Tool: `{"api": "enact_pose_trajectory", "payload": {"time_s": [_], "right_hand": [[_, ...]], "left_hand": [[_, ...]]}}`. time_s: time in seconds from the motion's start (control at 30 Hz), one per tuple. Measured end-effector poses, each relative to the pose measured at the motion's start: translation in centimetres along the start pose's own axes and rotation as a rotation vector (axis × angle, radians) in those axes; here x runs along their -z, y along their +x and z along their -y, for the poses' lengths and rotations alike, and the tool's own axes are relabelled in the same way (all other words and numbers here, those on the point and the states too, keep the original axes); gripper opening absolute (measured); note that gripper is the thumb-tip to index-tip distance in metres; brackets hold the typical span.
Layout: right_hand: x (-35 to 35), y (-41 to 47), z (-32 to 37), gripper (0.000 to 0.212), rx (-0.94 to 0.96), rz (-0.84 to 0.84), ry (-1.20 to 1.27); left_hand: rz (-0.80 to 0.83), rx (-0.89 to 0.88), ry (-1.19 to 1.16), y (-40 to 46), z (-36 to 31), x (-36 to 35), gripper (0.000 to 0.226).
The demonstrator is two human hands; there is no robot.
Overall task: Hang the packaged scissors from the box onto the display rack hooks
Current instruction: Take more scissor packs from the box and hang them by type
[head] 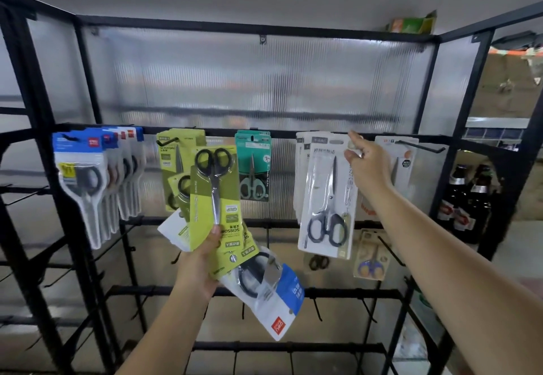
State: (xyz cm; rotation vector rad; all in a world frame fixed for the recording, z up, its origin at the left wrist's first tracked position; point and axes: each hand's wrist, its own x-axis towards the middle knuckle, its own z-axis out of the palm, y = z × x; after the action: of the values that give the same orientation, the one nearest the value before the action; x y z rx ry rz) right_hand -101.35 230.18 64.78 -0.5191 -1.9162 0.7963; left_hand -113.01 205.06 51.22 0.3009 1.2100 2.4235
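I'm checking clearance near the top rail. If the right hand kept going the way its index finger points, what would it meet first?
Probably the black top rail just above the right hand, then the ribbed panel behind; depth is unclear.

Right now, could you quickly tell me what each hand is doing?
Left hand: grips a fan of scissor packs.
Right hand: pinches the white pack at its top.

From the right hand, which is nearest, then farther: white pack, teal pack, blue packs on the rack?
From the right hand:
1. White scissors pack, at the hand.
2. Teal scissors pack, middle hook.
3. Blue-topped packs, far left.
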Motion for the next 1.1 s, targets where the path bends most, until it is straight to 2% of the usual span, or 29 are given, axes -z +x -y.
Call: {"api": "enact_pose_trajectory", "payload": {"time_s": [0.23, 0.33, 0.47, 0.57, 0.63, 0.7, 0.73, 0.77, 0.83, 0.87, 0.93, 1.0, 1.1], "right_hand": [[-0.3, 0.2, -1.1, 0.042, 0.073, -0.027, -0.107], [-0.5, -0.2, -1.4, 0.043, 0.038, -0.013, -0.137], [-0.6, -0.2, -1.3, 0.05, -0.037, 0.049, -0.176], [-0.7, -0.1, 0.0, 0.066, -0.136, 0.154, -0.277], [-1.2, -0.9, 0.7, 0.07, -0.121, 0.078, -0.423], [-2.2, -3.0, 1.5, 0.054, -0.038, -0.038, -0.293], [-2.8, -4.4, 1.8, 0.041, -0.014, -0.015, -0.172], [-3.4, -5.8, 2.1, 0.029, -0.014, 0.08, -0.061], [-4.7, -8.6, 3.0, 0.014, -0.062, 0.378, 0.11], [-5.3, -9.7, 3.4, 0.013, -0.101, 0.512, 0.183], [-6.6, -11.0, 4.1, 0.013, -0.205, 0.633, 0.388], [-7.9, -11.9, 4.2, 0.016, -0.297, 0.566, 0.553], [-9.0, -13.0, 3.8, 0.02, -0.432, 0.36, 0.638]], "left_hand": [[-0.015, -0.019, -0.006, -0.2, -0.1, 0.1, 0.017], [-0.026, -0.024, 0.004, -0.3, -0.2, 0.2, 0.015], [-0.033, -0.014, -0.001, -0.5, -0.5, 0.4, 0.018], [-0.015, -0.019, 0.003, -0.8, -0.7, 0.3, 0.019], [-0.009, -0.023, -0.01, -1.0, -0.8, 0.2, 0.02], [0.009, -0.026, -0.024, -1.4, -0.8, 0.0, 0.026], [0.03, -0.026, -0.03, -1.5, -0.8, -0.1, 0.029], [0.052, -0.018, -0.034, -1.7, -0.7, -0.3, 0.032], [0.084, 0.016, -0.033, -2.1, -0.6, -0.7, 0.032], [0.094, 0.033, -0.025, -2.3, -0.5, -1.0, 0.033], [0.121, 0.049, 0.0, -2.7, -0.2, -1.6, 0.041], [0.156, 0.055, 0.01, -3.1, 0.3, -2.1, 0.047], [0.203, 0.057, -0.031, -3.6, 1.0, -2.5, 0.044]]}}
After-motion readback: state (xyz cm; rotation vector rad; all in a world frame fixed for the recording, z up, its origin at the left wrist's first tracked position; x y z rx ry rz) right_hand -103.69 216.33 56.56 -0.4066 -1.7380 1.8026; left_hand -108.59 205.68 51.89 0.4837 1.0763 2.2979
